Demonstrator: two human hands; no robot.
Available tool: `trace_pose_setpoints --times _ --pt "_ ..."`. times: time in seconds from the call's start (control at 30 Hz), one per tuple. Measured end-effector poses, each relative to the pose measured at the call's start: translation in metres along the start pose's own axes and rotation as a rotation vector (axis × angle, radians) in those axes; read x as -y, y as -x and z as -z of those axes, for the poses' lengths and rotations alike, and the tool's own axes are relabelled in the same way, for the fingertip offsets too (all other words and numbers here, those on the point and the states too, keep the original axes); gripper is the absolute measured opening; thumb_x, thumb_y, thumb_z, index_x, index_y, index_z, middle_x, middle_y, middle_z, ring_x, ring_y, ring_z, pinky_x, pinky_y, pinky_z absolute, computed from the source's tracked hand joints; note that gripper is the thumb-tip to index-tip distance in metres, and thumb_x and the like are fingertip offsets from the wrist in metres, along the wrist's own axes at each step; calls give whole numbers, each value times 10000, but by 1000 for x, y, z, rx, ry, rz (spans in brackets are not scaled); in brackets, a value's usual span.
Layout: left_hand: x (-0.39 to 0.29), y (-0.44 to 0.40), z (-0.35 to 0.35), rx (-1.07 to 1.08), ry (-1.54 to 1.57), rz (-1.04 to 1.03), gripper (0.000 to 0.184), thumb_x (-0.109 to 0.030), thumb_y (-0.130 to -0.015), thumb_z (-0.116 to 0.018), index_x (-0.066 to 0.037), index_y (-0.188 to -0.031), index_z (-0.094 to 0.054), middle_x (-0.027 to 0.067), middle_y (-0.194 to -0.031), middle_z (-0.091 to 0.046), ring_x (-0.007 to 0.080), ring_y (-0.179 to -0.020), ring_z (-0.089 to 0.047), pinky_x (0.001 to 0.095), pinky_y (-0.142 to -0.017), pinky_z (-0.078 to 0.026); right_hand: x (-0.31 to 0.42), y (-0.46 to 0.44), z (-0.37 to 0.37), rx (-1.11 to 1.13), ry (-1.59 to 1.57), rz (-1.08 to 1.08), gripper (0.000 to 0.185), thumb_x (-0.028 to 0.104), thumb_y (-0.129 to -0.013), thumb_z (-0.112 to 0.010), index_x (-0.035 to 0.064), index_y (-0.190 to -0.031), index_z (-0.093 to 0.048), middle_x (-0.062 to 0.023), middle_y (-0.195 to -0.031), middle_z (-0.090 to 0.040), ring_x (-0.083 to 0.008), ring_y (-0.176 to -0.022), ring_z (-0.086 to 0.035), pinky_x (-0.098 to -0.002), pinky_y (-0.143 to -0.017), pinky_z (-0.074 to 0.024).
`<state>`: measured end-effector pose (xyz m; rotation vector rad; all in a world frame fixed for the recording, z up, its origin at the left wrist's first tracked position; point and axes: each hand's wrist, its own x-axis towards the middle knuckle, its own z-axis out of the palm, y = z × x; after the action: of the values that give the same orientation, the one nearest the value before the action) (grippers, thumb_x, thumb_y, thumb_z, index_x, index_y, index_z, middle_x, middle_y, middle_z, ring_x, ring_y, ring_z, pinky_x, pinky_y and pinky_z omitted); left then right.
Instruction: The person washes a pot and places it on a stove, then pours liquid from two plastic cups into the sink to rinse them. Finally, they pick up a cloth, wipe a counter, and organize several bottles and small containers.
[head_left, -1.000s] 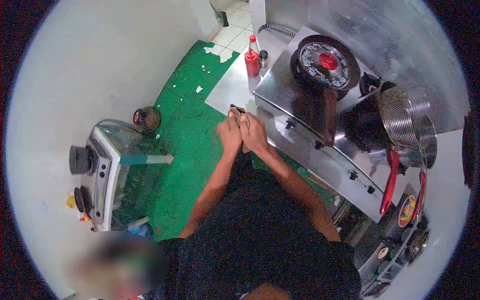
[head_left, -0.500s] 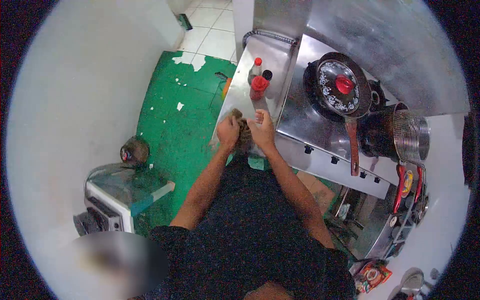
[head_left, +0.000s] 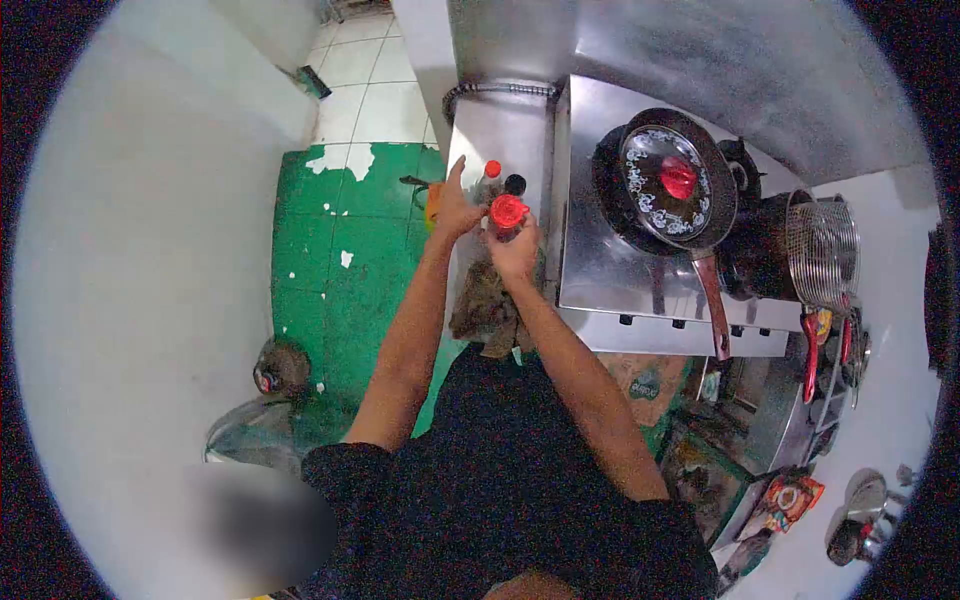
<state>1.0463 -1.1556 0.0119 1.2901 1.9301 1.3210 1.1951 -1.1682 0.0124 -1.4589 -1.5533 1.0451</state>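
My right hand (head_left: 515, 253) is closed around a red-lidded bottle (head_left: 508, 212) on the steel side counter (head_left: 510, 120). Just left of it, my left hand (head_left: 459, 208) is open, fingers stretched forward and thumb pointing towards the bottles. Behind the red-lidded one stand a clear bottle with a red cap (head_left: 493, 171) and a container with a black cap (head_left: 515, 184). A crumpled brown cloth (head_left: 484, 303) lies at the counter's near edge, below my hands and touched by neither.
To the right, a steel stove (head_left: 610, 275) carries a frying pan (head_left: 718, 300) under a patterned glass lid (head_left: 650, 195). Beside it are a dark pot (head_left: 755, 265) and a wire basket (head_left: 825, 240). An orange object (head_left: 434, 205) is left of the counter, above the green floor (head_left: 340, 220).
Both hands have left the cloth, which now lies on the counter. They moved forward to the bottles, and my right hand took hold of the red-lidded one. The view has shifted.
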Motion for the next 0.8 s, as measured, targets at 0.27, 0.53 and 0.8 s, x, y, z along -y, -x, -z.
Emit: trace_pose_setpoints --times 0.27,0.53,0.8 --pt "3 -26 6 201 -28 -27 834 -269 -625 -898 -105 -1352 -523 142 -1167 -675 275 -1104 -637 397 -941 -510 20 -6 0 -60 80 -5 726 254 -600 -899 35 -1202 -556 -179 -1134 -618 -364 -1080 -604 -433 -944 -476" --pt "5 -7 33 169 -286 -90 639 -431 -572 -904 -77 -1058 -686 121 -1036 -624 314 -993 -601 417 -890 -463 53 22 42 74 17 201 647 343 -645 -867 37 -1143 -587 -164 -1104 -644 -343 -1042 -634 -433 -935 -501" --pt "2 33 -7 292 -330 -334 830 -642 -507 -866 -190 -1186 -711 285 -1545 -213 495 -1406 -192 537 -1157 -212 57 99 169 155 -56 397 661 249 -665 -895 9 -1191 -573 -171 -1149 -641 -282 -1059 -653 -397 -933 -533"
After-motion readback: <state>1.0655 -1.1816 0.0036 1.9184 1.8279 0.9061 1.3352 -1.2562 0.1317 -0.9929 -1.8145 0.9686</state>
